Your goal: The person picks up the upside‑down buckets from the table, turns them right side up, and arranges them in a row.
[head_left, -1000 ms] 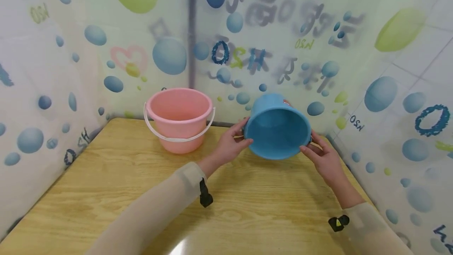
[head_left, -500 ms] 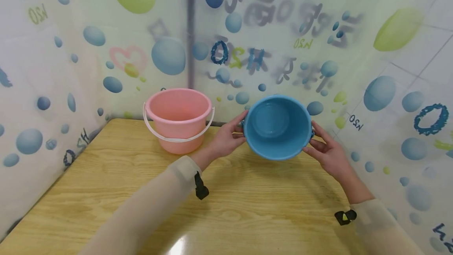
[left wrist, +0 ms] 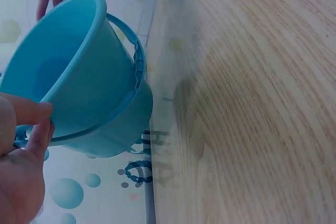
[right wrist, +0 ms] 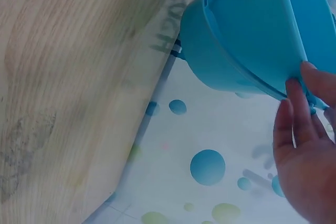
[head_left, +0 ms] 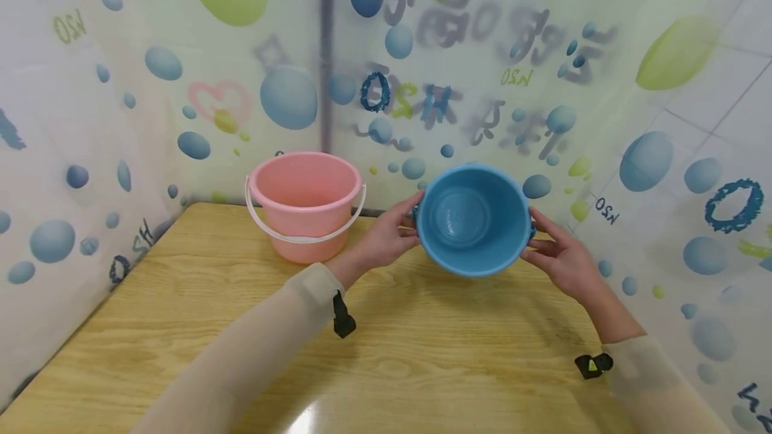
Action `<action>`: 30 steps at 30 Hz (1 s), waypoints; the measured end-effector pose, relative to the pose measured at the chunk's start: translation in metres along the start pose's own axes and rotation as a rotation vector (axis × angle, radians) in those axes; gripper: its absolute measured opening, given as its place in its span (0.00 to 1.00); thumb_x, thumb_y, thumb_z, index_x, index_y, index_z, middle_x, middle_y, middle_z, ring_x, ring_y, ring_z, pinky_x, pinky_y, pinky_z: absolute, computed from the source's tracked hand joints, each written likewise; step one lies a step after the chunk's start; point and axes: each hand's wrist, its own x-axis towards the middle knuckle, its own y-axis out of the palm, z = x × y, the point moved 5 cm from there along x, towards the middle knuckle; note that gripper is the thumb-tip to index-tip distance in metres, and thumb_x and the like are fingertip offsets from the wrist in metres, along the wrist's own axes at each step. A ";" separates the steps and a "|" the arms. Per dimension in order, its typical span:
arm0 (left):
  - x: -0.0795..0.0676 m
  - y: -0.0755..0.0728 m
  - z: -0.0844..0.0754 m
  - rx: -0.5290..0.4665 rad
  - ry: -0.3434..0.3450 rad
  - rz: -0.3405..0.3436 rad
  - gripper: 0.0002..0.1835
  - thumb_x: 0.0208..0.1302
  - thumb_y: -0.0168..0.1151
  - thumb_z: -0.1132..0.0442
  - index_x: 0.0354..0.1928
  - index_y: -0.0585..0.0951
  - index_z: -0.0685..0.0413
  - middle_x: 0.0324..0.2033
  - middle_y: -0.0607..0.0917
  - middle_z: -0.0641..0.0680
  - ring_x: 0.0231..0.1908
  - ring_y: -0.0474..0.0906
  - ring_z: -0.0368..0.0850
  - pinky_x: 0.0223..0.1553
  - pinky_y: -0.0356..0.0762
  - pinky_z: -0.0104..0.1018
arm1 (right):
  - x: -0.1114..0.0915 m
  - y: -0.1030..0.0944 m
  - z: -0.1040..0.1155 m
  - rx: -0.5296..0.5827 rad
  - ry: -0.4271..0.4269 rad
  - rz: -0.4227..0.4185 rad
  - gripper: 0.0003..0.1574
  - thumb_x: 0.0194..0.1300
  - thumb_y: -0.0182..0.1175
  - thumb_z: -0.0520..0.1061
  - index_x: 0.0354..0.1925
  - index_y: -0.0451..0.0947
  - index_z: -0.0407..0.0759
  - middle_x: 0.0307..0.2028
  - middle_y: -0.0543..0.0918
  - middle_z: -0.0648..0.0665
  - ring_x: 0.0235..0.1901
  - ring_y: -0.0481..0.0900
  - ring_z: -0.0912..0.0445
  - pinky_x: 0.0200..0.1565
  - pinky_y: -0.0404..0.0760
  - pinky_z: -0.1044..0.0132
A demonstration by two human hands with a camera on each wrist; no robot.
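Between both hands hangs a blue bucket [head_left: 476,226], its mouth tipped toward the head camera so the bare inside shows. My left hand [head_left: 389,236] pinches the rim at its left side, thumb and fingers by the handle mount. On the opposite side my right hand [head_left: 561,260] grips the rim the same way. Both wrist views show the bucket's blue handle [left wrist: 137,59] lying against its outer wall, and the bucket held above the table. A pink bucket [head_left: 307,226] stands upright to the left, its white handle [head_left: 304,240] hanging down in front.
The wooden table [head_left: 422,353] reaches back to a patterned curtain [head_left: 289,39] with printed blue and green spots. Side curtains close in on the left and right of the table. The pink bucket stands near the back edge, close to my left hand.
The blue bucket has tilted up from mouth-forward and low to showing its inside bottom. My right hand has shifted slightly outward with it. The pink bucket stays put.
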 end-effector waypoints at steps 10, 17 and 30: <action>0.002 -0.003 -0.004 0.025 0.042 0.069 0.49 0.73 0.67 0.78 0.89 0.55 0.50 0.81 0.67 0.63 0.60 0.85 0.59 0.64 0.88 0.46 | -0.005 -0.013 -0.006 -0.145 -0.037 -0.046 0.52 0.75 0.73 0.45 0.88 0.59 0.56 0.71 0.79 0.32 0.52 0.72 0.63 0.47 0.72 0.75; 0.006 -0.008 -0.008 0.023 0.055 0.141 0.51 0.72 0.71 0.74 0.89 0.54 0.51 0.79 0.68 0.64 0.57 0.87 0.56 0.61 0.89 0.41 | -0.005 -0.021 -0.011 -0.077 -0.097 -0.030 0.50 0.76 0.71 0.41 0.87 0.61 0.53 0.64 0.81 0.60 0.54 0.76 0.66 0.50 0.75 0.82; 0.010 -0.008 0.001 -0.265 -0.114 0.178 0.47 0.77 0.71 0.61 0.90 0.56 0.43 0.87 0.60 0.50 0.83 0.66 0.59 0.72 0.81 0.57 | 0.001 -0.016 -0.019 0.636 -0.090 0.170 0.40 0.88 0.48 0.33 0.89 0.51 0.42 0.74 0.73 0.60 0.65 0.85 0.65 0.60 0.88 0.70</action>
